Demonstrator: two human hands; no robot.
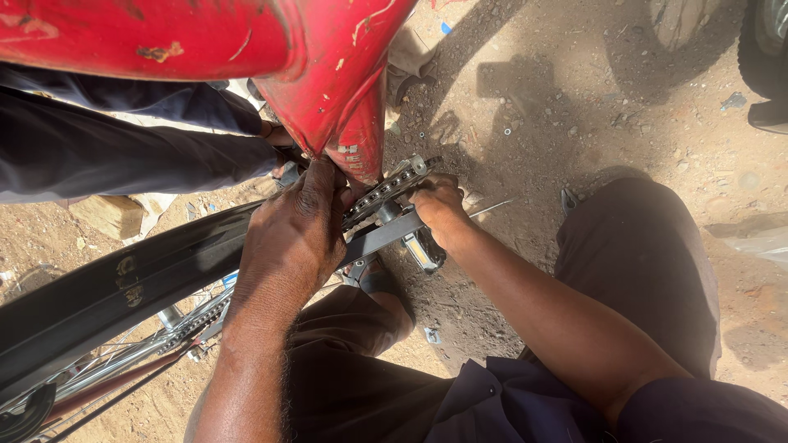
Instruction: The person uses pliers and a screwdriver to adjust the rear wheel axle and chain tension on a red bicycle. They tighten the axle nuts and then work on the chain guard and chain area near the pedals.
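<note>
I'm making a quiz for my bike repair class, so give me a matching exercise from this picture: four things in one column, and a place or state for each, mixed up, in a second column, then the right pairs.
Things
1. red painted metal bicycle frame
2. black curved mudguard
3. left hand
4. silver toothed chainring with its chain

Places or states
A. runs from the lower left toward the middle
B. sits between the two hands, below the frame's joint
C. fills the top left, paint chipped
D. presses against the bottom of the frame's joint

Pairs: 1-C, 2-A, 3-D, 4-B
</note>
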